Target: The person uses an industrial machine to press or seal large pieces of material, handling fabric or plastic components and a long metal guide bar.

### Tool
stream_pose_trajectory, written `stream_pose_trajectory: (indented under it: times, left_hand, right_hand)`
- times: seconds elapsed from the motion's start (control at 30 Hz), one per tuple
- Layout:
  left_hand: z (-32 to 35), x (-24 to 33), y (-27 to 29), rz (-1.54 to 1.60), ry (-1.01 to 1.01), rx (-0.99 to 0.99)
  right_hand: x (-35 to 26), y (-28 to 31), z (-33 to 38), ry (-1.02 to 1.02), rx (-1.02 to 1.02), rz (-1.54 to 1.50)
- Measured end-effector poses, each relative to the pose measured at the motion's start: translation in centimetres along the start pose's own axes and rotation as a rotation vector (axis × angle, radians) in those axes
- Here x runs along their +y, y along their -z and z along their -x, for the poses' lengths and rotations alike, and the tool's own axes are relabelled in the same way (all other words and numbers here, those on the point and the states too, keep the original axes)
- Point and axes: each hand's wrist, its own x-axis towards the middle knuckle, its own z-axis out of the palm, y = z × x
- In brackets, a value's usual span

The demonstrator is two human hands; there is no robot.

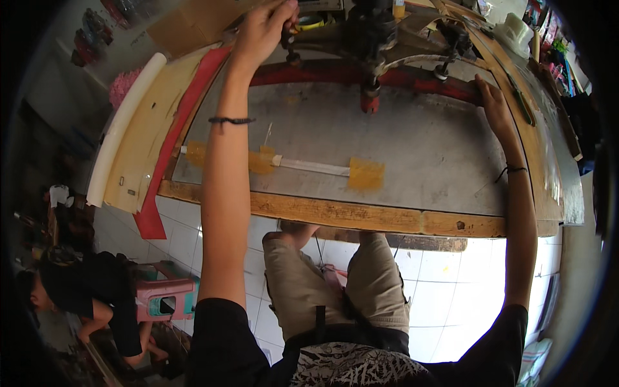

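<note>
A long red strip [309, 74] runs across the far side of a grey metal plate [322, 126], under dark metal clamp screws. My left hand [263, 32] is closed at the top, around the dark upper part of the left clamp screw [293, 57]; the fingertips are partly hidden. At the strip's right end, my right hand [495, 106] lies with its fingers stretched out, touching the end of the strip or the edge beside it. Between my hands stands a dark central clamp [371, 84] with a red tip. Farther right is another clamp screw [442, 69] with a pale foot.
A wooden edge [335, 211] borders the plate's near side. Yellow tape [366, 174] and a pale strip [313, 166] lie on the plate. A loose red band [174, 135] and a white roll [126, 129] are at left. A person [97, 290] bends beside a pink stool [164, 293].
</note>
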Motion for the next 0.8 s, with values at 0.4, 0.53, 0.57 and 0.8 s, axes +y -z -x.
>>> stream_pose_trajectory:
  times: [0.4,0.53,0.57,0.8]
  left_hand:
    - [1.2,2.8,-1.7,-0.287,-0.155,0.239]
    - [1.7,1.7,-1.5,-0.371,-0.213,0.338]
    - [1.8,1.8,-1.5,-0.321,-0.173,0.305]
    - [1.5,4.0,-4.1,-0.539,-0.524,0.485]
  right_hand:
    - [0.5,-0.1,-0.1,0.002,0.061,0.015]
    - [-0.6,-0.8,0.3,0.000,0.094,0.057]
    - [-0.5,-0.6,0.3,-0.022,0.090,0.091]
    - [-5.5,3.4,-3.2,0.360,0.322,0.181]
